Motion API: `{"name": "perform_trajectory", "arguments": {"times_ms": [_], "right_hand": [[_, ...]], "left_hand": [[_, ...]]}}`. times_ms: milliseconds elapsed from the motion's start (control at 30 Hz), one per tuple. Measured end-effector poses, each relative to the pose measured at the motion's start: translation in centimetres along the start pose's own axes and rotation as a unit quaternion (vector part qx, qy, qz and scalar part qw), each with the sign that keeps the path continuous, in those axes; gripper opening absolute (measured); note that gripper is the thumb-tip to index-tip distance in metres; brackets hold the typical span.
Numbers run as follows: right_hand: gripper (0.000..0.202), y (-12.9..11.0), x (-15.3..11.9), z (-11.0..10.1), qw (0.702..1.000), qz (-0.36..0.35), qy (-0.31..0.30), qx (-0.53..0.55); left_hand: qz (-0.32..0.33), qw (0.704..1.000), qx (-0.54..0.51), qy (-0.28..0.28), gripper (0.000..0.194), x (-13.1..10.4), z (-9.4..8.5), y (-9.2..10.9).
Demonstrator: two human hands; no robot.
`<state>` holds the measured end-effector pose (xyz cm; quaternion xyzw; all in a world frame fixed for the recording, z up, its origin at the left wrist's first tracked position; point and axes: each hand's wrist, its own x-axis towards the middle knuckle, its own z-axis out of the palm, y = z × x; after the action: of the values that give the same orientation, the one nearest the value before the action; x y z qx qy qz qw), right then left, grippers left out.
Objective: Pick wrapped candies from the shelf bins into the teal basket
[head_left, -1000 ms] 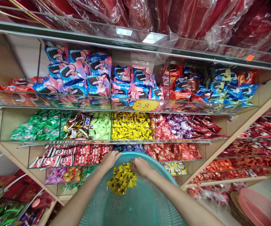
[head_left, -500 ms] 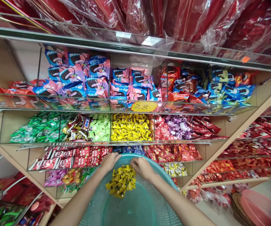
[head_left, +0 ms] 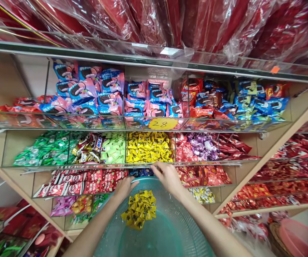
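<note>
A green plastic basket [head_left: 186, 228] is below the shelves, with a small pile of yellow wrapped candies [head_left: 140, 210] in it. My left hand [head_left: 124, 187] is closed on the basket's far rim, left of the pile. Above the rim's middle, my right hand [head_left: 167, 176] is raised off the basket, fingers apart and holding nothing, near the shelf edge. Just above it lies a compartment of yellow candies [head_left: 148, 147].
Green candies [head_left: 49, 148] and purple ones [head_left: 202, 146] fill neighbouring compartments. Blue and pink cookie packs [head_left: 111, 89] stand on the shelf above, behind a glass edge with a yellow tag [head_left: 163, 124]. A pink basin [head_left: 298, 237] is at lower right.
My right hand has risen from inside the basket's far rim toward the shelf and opened. My left hand stays on the rim. The view has shifted slightly.
</note>
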<state>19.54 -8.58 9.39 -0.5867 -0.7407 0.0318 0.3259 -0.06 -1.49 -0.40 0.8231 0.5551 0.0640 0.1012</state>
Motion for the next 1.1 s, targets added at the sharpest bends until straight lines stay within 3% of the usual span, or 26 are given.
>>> {"name": "perform_trajectory", "arguments": {"times_ms": [133, 233, 367, 567, 900, 1100], "right_hand": [[0.016, 1.0, 2.7, -2.1, 0.992, 0.036, 0.020, -0.117], [0.016, 1.6, 4.4, -2.9, 0.981, 0.040, -0.028, -0.187], [0.020, 1.5, 5.7, -3.0, 0.968, 0.017, -0.080, -0.236], [0.020, 1.2, 6.2, -2.5, 0.953, 0.021, -0.096, -0.286], [0.024, 2.4, 6.5, -2.3, 0.950, -0.015, -0.028, -0.311], [0.026, 1.4, 5.4, -3.6, 0.982, -0.015, 0.085, -0.167]], "left_hand": [[-0.001, 1.000, 0.000, 0.002, 0.043, 0.1, 0.3, -0.2], [0.004, 1.000, -0.006, 0.004, 0.043, 0.1, 0.4, -0.3], [0.017, 1.000, -0.015, 0.009, 0.044, 0.1, 0.5, -0.4], [0.010, 1.000, -0.019, 0.009, 0.045, 0.0, 0.4, -0.3], [-0.002, 1.000, -0.018, 0.004, 0.045, 0.0, 0.6, -0.4], [0.012, 1.000, -0.010, 0.014, 0.044, 0.1, 0.7, -0.4]]}}
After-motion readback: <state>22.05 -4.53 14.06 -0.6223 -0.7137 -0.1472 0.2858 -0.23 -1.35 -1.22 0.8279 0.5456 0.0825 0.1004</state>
